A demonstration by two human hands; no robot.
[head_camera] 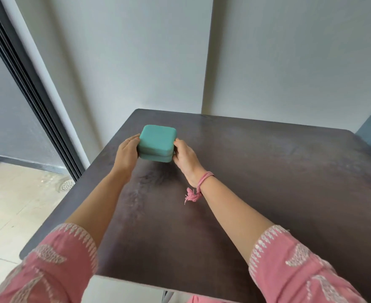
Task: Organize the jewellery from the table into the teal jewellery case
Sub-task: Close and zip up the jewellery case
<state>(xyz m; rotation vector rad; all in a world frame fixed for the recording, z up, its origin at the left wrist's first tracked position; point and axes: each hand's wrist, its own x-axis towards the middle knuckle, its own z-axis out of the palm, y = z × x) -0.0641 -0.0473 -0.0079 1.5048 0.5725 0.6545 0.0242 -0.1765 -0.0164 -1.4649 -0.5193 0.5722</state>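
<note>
**Closed teal jewellery case held between two hands on a dark table**

A small, square teal jewellery case (157,142) with rounded corners is seen from above, through a head-worn camera. It sits toward the far left part of a dark brown table (267,182), close to the far edge and not far from the left edge. The lid is shut, and a seam is visible running around the side where the two halves meet.

The case is held from both sides. The left hand (126,153) is pressed against the left wall, with the fingers wrapped toward the far side; a thin ring can be made out on one finger. The right hand (184,157) is curled against the right wall, near the seam. The hands are kept apart by the width of the case. Whether the case is resting on the table or lifted just clear of it cannot be told.

A pink thread bracelet (202,184) with a tassel is worn on the right wrist, and pink embroidered sleeves (60,265) are seen at the bottom of the view. Pale walls stand behind the table.

No loose jewellery can be seen on the table. Since the case is closed, the step in hand is judged to be either placing it after packing or bringing it near for opening. If opening is next, the lid would need to be parted at the seam while the base is steadied
</note>
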